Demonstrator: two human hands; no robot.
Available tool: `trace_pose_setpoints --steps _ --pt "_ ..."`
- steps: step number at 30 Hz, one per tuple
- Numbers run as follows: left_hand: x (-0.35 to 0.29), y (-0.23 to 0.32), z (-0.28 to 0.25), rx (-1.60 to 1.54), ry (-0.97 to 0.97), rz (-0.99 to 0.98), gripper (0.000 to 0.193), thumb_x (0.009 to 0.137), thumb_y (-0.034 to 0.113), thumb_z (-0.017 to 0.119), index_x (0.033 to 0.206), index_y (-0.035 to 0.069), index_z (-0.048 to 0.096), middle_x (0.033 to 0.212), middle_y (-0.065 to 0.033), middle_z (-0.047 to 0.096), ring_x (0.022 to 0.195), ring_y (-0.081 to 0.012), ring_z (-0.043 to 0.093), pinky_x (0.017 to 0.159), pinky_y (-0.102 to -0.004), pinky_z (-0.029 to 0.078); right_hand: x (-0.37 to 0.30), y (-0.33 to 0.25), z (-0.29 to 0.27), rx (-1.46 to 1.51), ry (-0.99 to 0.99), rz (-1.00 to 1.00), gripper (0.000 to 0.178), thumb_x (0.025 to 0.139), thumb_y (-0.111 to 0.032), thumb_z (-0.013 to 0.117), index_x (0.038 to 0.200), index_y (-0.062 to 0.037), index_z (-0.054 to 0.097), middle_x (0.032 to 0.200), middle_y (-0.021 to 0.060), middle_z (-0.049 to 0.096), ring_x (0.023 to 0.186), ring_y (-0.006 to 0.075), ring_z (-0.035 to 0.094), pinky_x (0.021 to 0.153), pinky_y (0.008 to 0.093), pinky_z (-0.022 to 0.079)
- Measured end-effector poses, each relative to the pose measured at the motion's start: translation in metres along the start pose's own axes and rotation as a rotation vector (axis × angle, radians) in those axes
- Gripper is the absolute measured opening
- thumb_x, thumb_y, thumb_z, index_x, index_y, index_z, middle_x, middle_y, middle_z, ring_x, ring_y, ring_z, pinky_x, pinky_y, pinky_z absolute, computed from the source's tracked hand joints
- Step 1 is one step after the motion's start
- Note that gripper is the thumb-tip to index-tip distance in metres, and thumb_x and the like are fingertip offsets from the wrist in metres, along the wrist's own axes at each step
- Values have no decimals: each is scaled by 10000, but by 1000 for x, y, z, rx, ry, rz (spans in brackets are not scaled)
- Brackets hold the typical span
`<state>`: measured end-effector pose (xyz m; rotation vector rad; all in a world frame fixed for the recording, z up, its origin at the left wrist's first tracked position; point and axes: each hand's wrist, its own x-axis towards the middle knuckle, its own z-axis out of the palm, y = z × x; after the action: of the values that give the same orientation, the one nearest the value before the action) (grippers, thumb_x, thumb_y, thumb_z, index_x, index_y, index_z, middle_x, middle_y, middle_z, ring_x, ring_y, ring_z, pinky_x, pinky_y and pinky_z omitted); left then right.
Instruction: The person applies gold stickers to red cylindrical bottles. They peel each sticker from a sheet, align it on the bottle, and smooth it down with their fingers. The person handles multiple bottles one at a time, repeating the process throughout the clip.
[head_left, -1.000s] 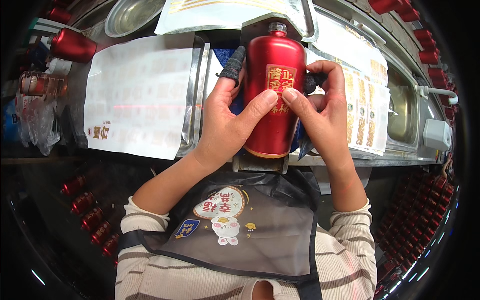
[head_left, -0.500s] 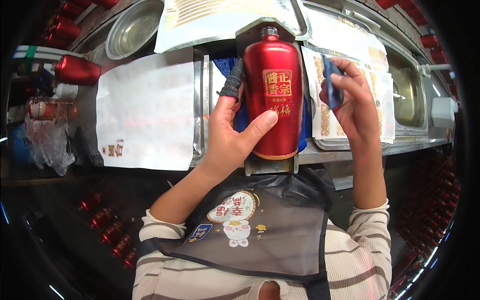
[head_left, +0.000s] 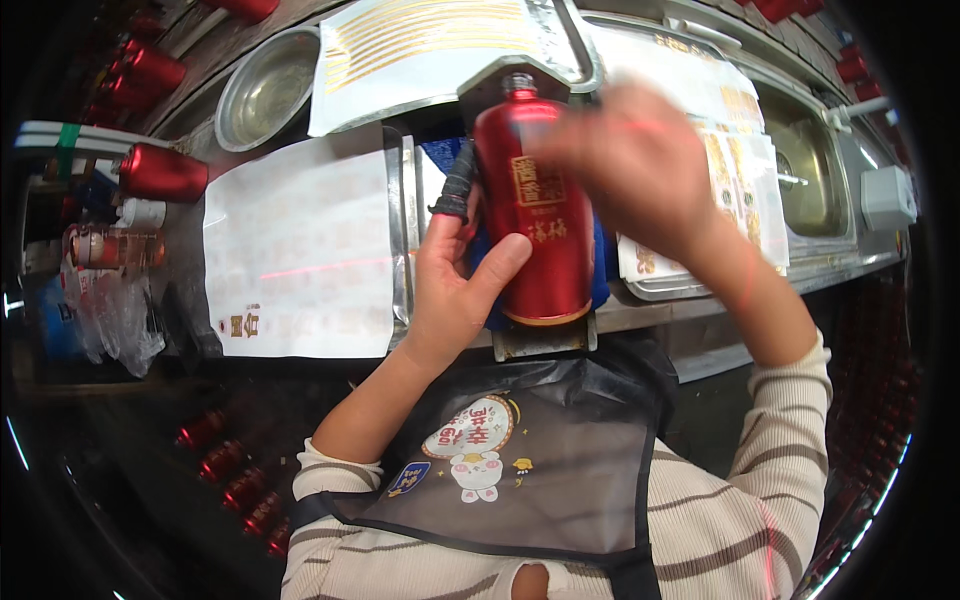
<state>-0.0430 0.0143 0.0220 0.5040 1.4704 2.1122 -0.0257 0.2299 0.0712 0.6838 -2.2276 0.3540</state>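
Note:
A glossy red bottle (head_left: 545, 265) with a bare threaded neck and gold markings on its front lies on a metal cradle (head_left: 545, 342), over blue cloth. My left hand (head_left: 450, 290) holds the bottle's left side, thumb on its front; a black wrapped cover (head_left: 456, 182) sits on the index finger. Smeared by motion, my right hand (head_left: 645, 165) crosses the bottle's upper right part and hides some of the gold marking. At its fingertips a blurred blue-grey patch (head_left: 535, 130) shows against the bottle, apparently the dark blue flat pad it held earlier.
White sheets with gold transfers lie at left (head_left: 300, 250), at right (head_left: 755, 200) and on a far tray (head_left: 420, 60). A steel bowl (head_left: 268, 90) stands far left, a sink (head_left: 815, 190) at right. Another red bottle (head_left: 165, 173) lies beside plastic bags (head_left: 120, 320). More red bottles (head_left: 240, 485) stand below.
My right hand has swung left from over the right-hand sheets to the bottle, with the dark blue pad apparently still in it. My left hand keeps its hold on the bottle.

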Motion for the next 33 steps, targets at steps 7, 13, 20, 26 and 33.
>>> trace_pose_setpoints --steps 7,13,20,26,33 --pt "-4 7 -6 -15 -64 -20 592 1056 245 350 1546 -61 224 1502 -168 430 1361 -213 458 1154 -358 342 15 -9 18 323 84 225 185 767 -46 694 936 -70 623 844 114 619 752 326 633 631 412 523" --pt "-2 -1 -12 -35 -63 -56 582 1065 246 389 1553 -34 240 1481 -161 452 1345 -200 466 1135 -349 361 -15 -59 -9 205 -122 -57 179 731 -44 730 899 -86 682 728 34 567 675 195 620 631 317 542" --pt "-2 2 -9 84 -61 -24 556 1068 266 385 1519 -49 310 1412 -132 515 1273 -160 510 1095 -317 385 -45 -56 -13 175 67 -15 191 712 -2 756 882 -66 699 708 46 573 659 193 615 613 302 532" --pt "-2 3 -13 181 -38 10 604 1044 242 373 1540 -80 252 1563 -184 365 1443 -222 356 1185 -345 256 -12 -31 6 267 120 272 143 730 -34 739 843 -78 664 743 55 599 685 222 621 641 324 527" --pt "-18 6 -24 252 78 139 751 884 70 372 1577 -43 104 1639 -215 199 1536 -314 170 1236 -420 162 3 -26 23 416 175 397 145 787 -76 712 912 -63 640 798 101 627 711 315 633 621 393 525"
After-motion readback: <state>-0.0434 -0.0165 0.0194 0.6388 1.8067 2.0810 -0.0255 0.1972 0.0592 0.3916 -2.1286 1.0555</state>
